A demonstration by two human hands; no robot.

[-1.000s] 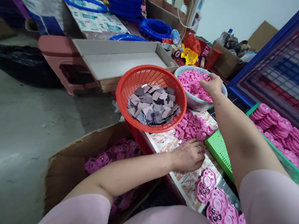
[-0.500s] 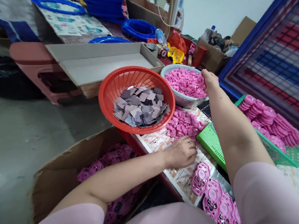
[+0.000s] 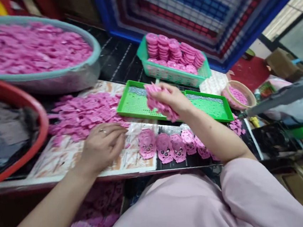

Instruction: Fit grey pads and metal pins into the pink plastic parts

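Your right hand (image 3: pixel 173 99) has moved from the plastic basin (image 3: pixel 40 85) to above the green perforated tray (image 3: pixel 132 106), fingers clutching a clump of pink plastic pieces (image 3: pixel 159 105). Your left hand (image 3: pixel 101 146), fingers loosely curled and holding nothing visible, rests on the printed paper (image 3: pixel 52 164) beside the loose pink pile (image 3: pixel 83 116).

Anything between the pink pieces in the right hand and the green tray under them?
Nothing visible. The right hand holds the pink pieces over the green tray, and no other object lies between them.
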